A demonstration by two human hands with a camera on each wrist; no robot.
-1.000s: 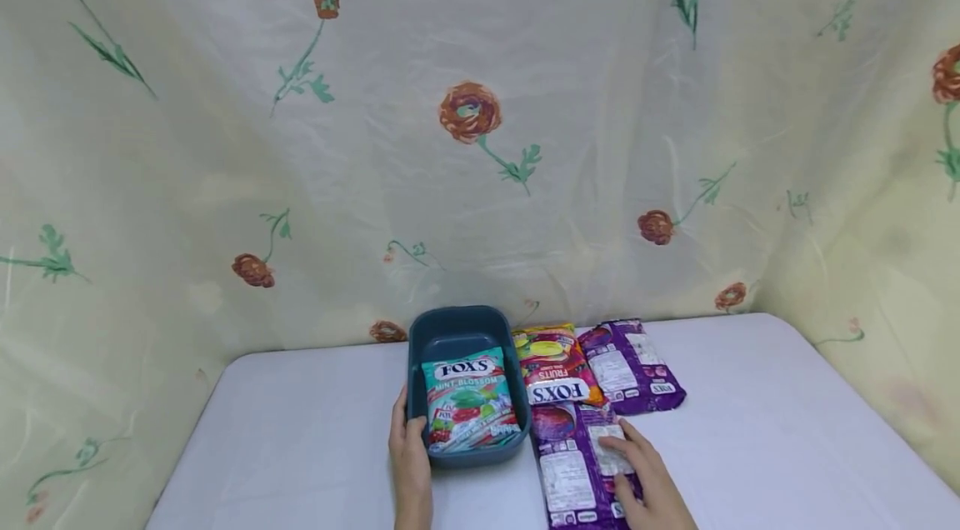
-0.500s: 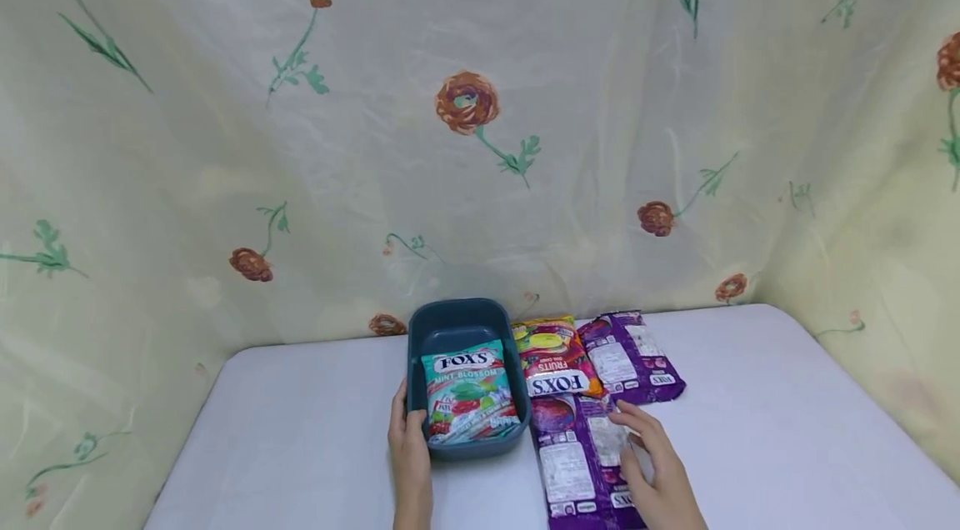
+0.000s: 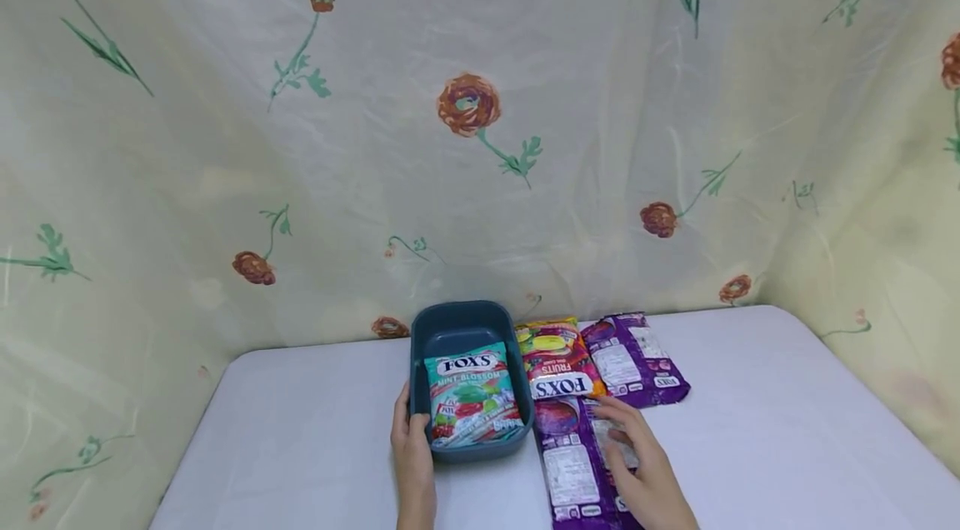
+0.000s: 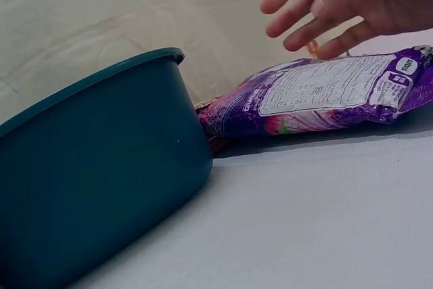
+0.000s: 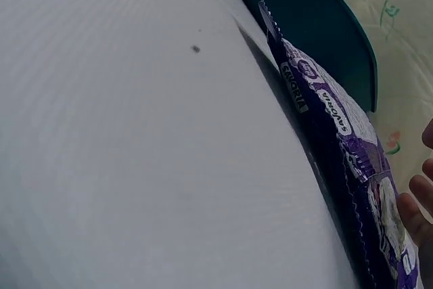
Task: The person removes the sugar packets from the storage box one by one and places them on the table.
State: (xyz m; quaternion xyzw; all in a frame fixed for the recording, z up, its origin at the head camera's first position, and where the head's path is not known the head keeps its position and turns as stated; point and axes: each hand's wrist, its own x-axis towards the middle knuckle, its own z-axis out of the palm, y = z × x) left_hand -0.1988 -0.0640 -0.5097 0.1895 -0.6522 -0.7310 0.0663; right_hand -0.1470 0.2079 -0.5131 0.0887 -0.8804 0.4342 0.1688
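My left hand (image 3: 412,451) grips the left side of a dark teal plastic bin (image 3: 483,453), its thumb over the rim and its fingers outside. In the bin lies a green Fox's Mint Blossom candy bag (image 3: 474,397). To the right, my right hand (image 3: 643,463) is spread over a purple Fox's candy bag (image 3: 572,472), which lies back side up. In the left wrist view the fingertips of the right hand (image 4: 352,5) are just above that purple bag (image 4: 325,93). The right hand partly hides the bag's right side in the head view.
A red and yellow Fox's Fruits bag (image 3: 558,359) lies right beside the bin, behind the nearer purple bag. Another purple bag (image 3: 636,359) is at the back right. A flowered curtain (image 3: 480,180) hangs behind the white-covered table (image 3: 300,438).
My right hand has lifted off the nearer purple bag and shifted slightly left and away over it. The left hand keeps its grip on the bin. The head view has tilted slightly.
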